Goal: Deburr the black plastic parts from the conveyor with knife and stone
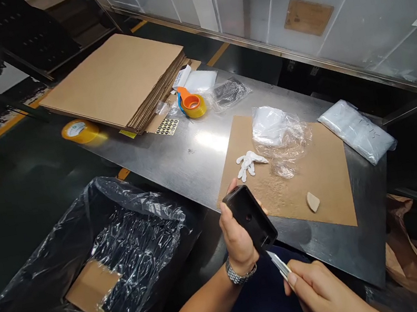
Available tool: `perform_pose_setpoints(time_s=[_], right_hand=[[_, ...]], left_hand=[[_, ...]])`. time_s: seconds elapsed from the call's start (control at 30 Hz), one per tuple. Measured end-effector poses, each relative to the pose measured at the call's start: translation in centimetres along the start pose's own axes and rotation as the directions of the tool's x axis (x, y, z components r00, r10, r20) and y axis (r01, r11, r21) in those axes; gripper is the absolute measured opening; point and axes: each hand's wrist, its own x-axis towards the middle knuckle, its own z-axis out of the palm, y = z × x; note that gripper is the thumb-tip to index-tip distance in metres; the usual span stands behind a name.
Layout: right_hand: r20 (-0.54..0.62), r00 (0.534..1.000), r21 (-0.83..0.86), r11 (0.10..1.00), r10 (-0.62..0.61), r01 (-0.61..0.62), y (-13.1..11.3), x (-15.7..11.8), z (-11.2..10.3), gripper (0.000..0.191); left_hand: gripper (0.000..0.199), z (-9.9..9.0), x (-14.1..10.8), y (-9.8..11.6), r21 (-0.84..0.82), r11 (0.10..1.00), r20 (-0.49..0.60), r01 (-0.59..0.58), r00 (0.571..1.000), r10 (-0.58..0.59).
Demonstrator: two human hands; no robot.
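- Black rectangular moulded plastic part (250,218), shallow like a tray or cover with a small hole in its face, is held up over the near edge of the brushed metal tabletop (176,156), tilted so that its lower corner points toward the person.
- Left hand (236,236), a metal watch on its wrist, is closed around the part from the left side and behind, thumb along the upper edge.
- Right hand (321,291) is closed on a slim silver-bladed knife (279,264), forefinger laid along its back; the tip sits right at the part's lower corner, touching it or very nearly.
- Judged from this, the step in hand looks like trimming or scraping that corner edge. A further cut would call for a firm left grip, a shallow blade angle, and a stroke kept clear of the left palm and wrist just beside it.
- Behind the hands lies a brown cardboard sheet (329,184) carrying a crumpled clear plastic bag (281,136), a small white glove (249,162) and a small beige wedge-shaped piece (312,201).
- To the left, beside the tabletop, stands a box lined with clear plastic film (125,233), holding dark parts.
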Motion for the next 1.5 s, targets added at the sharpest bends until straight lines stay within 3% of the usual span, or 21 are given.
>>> perform_pose_setpoints(time_s=[0.27, 0.33, 0.4, 0.43, 0.5, 0.6, 0.7, 0.97, 1.1, 1.2, 1.33, 1.5], right_hand=[[0.099, 0.995, 0.141, 0.99, 0.018, -0.032, -0.6, 0.1, 0.0, 0.04], [0.019, 0.999, 0.03, 0.999, -0.035, 0.035, -0.2, 0.1, 0.2, 0.039], [-0.144, 0.971, -0.253, 0.956, -0.191, 0.15, 0.3, 0.0, 0.4, 0.037], [-0.218, 0.927, -0.424, 0.885, -0.305, 0.192, 0.5, -0.1, 0.5, 0.036], [-0.286, 0.793, -0.707, 0.677, -0.537, 0.204, 0.8, -0.1, 0.6, 0.032], [-0.238, 0.607, -0.909, 0.394, -0.758, 0.134, 0.9, 0.0, 0.9, 0.025], [-0.19, 0.526, -0.962, 0.265, -0.829, 0.071, 1.0, 0.3, 1.1, 0.024], [-0.156, 0.539, -0.972, 0.226, -0.827, 0.064, 1.0, 0.5, 1.4, 0.025], [-0.235, 0.51, -0.961, 0.278, -0.828, 0.009, 1.3, 0.8, 2.1, 0.028], [-0.26, 0.519, -0.958, 0.287, -0.815, -0.029, 1.6, 0.8, 2.7, 0.027], [-0.273, 0.525, -0.959, 0.267, -0.806, -0.089, 1.4, 0.7, 2.7, 0.026], [-0.211, 0.522, -0.977, 0.165, -0.827, -0.134, 0.9, 0.3, 1.9, 0.031]], left_hand=[[0.053, 0.4, -0.4, 0.3, -0.02, 1.0, -0.026, -0.023, 0.999, 0.023], [0.053, 0.6, -0.4, 0.4, -0.041, 0.998, -0.034, -0.042, 0.999, 0.041], [0.052, 0.7, -0.4, 0.4, -0.071, 0.996, -0.038, -0.053, 0.998, 0.05], [0.051, 0.8, -0.4, 0.5, -0.088, 0.994, -0.044, -0.062, 0.997, 0.058], [0.049, 1.0, -0.4, 0.6, -0.113, 0.99, -0.057, -0.089, 0.995, 0.083], [0.045, 1.1, -0.5, 0.7, -0.131, 0.982, -0.074, -0.139, 0.989, 0.13], [0.043, 1.2, -0.6, 0.8, -0.132, 0.974, -0.066, -0.186, 0.982, 0.178], [0.042, 1.0, -0.6, 0.8, -0.108, 0.962, -0.058, -0.252, 0.967, 0.247], [0.04, 1.0, -0.7, 1.0, -0.103, 0.962, -0.052, -0.252, 0.968, 0.247], [0.04, 1.0, -0.7, 1.0, -0.083, 0.966, -0.078, -0.246, 0.968, 0.24], [0.042, 0.9, -0.7, 0.9, -0.08, 0.983, -0.087, -0.168, 0.983, 0.161], [0.045, 0.6, -0.4, 0.6, -0.043, 0.998, -0.077, -0.055, 0.996, 0.052]])
